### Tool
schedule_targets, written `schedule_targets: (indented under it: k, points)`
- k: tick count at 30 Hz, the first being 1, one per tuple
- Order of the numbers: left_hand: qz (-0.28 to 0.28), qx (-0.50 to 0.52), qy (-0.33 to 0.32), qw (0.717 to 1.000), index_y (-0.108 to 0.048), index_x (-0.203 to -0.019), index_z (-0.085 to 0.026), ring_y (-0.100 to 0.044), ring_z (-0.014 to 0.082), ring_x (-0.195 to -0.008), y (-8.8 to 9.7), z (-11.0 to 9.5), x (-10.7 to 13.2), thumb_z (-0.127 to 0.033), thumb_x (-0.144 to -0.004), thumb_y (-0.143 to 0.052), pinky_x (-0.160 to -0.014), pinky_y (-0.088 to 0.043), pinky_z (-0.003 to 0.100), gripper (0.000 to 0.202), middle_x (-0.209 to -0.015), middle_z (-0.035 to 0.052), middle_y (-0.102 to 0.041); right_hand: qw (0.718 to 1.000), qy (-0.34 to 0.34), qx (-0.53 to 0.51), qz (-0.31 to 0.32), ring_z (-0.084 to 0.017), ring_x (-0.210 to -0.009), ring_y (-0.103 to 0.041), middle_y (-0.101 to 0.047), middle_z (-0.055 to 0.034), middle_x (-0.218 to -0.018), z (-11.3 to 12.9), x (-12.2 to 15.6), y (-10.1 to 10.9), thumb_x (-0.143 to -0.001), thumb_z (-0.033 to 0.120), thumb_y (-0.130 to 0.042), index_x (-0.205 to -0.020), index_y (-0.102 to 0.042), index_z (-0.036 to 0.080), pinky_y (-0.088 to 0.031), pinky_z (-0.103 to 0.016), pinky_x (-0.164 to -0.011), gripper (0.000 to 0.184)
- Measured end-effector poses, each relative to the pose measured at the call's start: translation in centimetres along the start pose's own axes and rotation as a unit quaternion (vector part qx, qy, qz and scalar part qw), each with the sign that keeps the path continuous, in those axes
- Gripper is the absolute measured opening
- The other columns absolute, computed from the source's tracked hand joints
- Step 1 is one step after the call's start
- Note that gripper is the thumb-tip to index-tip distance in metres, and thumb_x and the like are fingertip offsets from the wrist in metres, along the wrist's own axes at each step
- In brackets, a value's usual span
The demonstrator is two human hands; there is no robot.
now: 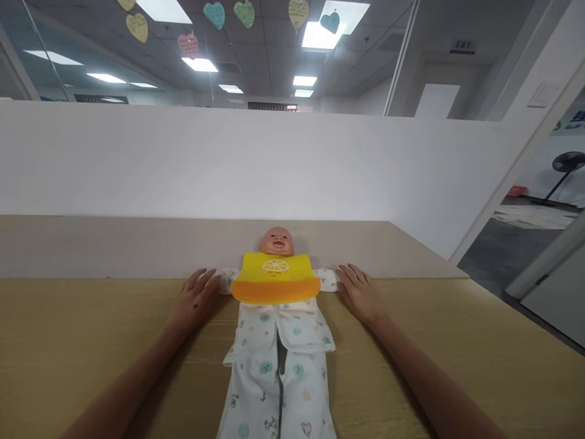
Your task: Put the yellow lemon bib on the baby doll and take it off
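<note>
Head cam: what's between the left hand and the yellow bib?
In the head view, the baby doll's white printed sleeve lies between the left hand and the yellow bib, with the fingertips at the sleeve.

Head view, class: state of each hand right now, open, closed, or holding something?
Left hand: open, fingertips at the baby doll's sleeve, holding nothing.
Right hand: open, fingertips at the other sleeve, holding nothing.
</note>
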State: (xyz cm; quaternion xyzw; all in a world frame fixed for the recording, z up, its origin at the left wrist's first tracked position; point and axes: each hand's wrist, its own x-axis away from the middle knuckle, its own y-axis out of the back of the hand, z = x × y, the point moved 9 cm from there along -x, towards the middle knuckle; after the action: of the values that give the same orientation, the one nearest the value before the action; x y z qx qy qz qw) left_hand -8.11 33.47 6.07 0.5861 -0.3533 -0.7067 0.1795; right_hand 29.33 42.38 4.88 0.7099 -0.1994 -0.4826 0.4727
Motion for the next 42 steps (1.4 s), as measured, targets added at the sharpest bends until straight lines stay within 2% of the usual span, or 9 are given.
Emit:
schedule_targets:
  k: [3,7,14,18,22,27,32,36,42]
  points:
    - [-0.004,0.015,0.002,1.000,-0.062,-0.098,-0.018,-0.052,0.0241,-0.103,1.7,-2.8,0.8,-0.016,-0.083,-0.045,-0.092,-0.044,0.044,0.023,-0.101,0.0117,-0.064,0.999,-0.007,-0.009,-0.042,-0.029,-0.133,-0.031,-0.047,-0.0142,-0.137,1.8,1.4,1.4,-0.087,0.014,-0.036,-0.121,-0.055,0.010,-0.030,-0.048,-0.107,0.040]
    - [0.053,0.010,0.034,0.998,-0.062,-0.082,-0.015,-0.050,0.0264,-0.091,3.3,-6.5,2.7,-0.012,-0.074,-0.046,-0.080,-0.048,0.042,0.018,-0.088,0.0123,-0.061,0.995,0.007,-0.079,-0.063,-0.028,-0.139,-0.022,-0.036,-0.0153,-0.144,4.9,4.2,3.2,-0.073,0.003,-0.037,-0.123,-0.052,0.009,-0.028,-0.047,-0.110,0.052]
    - [0.214,0.100,0.088,0.968,-0.061,-0.093,-0.017,-0.053,0.0256,-0.096,4.0,-10.7,5.4,-0.019,-0.068,-0.051,-0.087,-0.044,0.040,0.027,-0.099,0.0097,-0.062,0.967,-0.044,-0.249,0.029,-0.024,-0.132,-0.036,-0.040,-0.0143,-0.141,8.9,7.9,4.1,-0.072,0.018,-0.048,-0.134,-0.039,0.011,-0.033,-0.042,-0.109,0.063]
    - [0.288,0.035,0.162,0.943,-0.063,-0.096,-0.016,-0.055,0.0282,-0.101,3.3,-10.3,5.1,-0.028,-0.081,-0.046,-0.089,-0.042,0.042,0.026,-0.101,0.0114,-0.065,0.965,-0.121,-0.218,0.081,-0.028,-0.131,-0.037,-0.040,-0.0186,-0.140,9.4,7.8,4.3,-0.081,0.025,-0.046,-0.120,-0.052,0.009,-0.034,-0.042,-0.107,0.043]
    - [0.327,0.014,0.179,0.928,-0.064,-0.103,-0.018,-0.056,0.0265,-0.106,1.9,-10.0,4.8,-0.020,-0.080,-0.048,-0.090,-0.041,0.038,0.028,-0.111,0.0097,-0.066,0.968,-0.149,-0.149,0.134,-0.031,-0.125,-0.043,-0.043,-0.0191,-0.137,9.7,7.4,4.2,-0.082,0.021,-0.045,-0.104,-0.061,0.009,-0.038,-0.040,-0.100,0.029]
    - [0.309,-0.011,0.173,0.935,-0.061,-0.113,-0.015,-0.058,0.0277,-0.106,2.4,-10.2,5.1,-0.017,-0.083,-0.042,-0.085,-0.044,0.038,0.036,-0.110,0.0113,-0.068,0.971,-0.150,-0.116,0.144,-0.028,-0.115,-0.051,-0.052,-0.0157,-0.129,9.4,7.4,4.0,-0.083,0.025,-0.045,-0.104,-0.062,0.011,-0.040,-0.038,-0.096,0.030]
    - [0.305,-0.029,0.188,0.933,-0.064,-0.104,-0.017,-0.062,0.0269,-0.097,3.8,-10.4,5.5,-0.020,-0.085,-0.039,-0.073,-0.048,0.037,0.032,-0.102,0.0120,-0.070,0.978,-0.135,-0.086,0.132,-0.027,-0.115,-0.050,-0.054,-0.0140,-0.128,9.4,7.4,4.2,-0.084,0.027,-0.046,-0.105,-0.063,0.013,-0.040,-0.035,-0.094,0.030]
    - [0.301,-0.012,0.221,0.928,-0.066,-0.104,-0.019,-0.064,0.0265,-0.098,4.5,-10.2,5.8,-0.021,-0.085,-0.038,-0.074,-0.048,0.037,0.034,-0.107,0.0108,-0.070,0.981,-0.111,-0.092,0.133,-0.024,-0.112,-0.052,-0.057,-0.0120,-0.125,10.0,7.3,4.6,-0.087,0.026,-0.043,-0.099,-0.066,0.014,-0.040,-0.033,-0.093,0.029]
    - [0.303,0.011,0.262,0.916,-0.070,-0.099,-0.023,-0.066,0.0277,-0.092,4.8,-9.5,5.9,-0.029,-0.086,-0.038,-0.068,-0.047,0.035,0.035,-0.102,0.0080,-0.072,0.979,-0.078,-0.137,0.129,-0.020,-0.111,-0.053,-0.060,-0.0068,-0.122,10.6,7.3,5.2,-0.092,0.026,-0.035,-0.110,-0.066,0.018,-0.038,-0.030,-0.094,0.037]
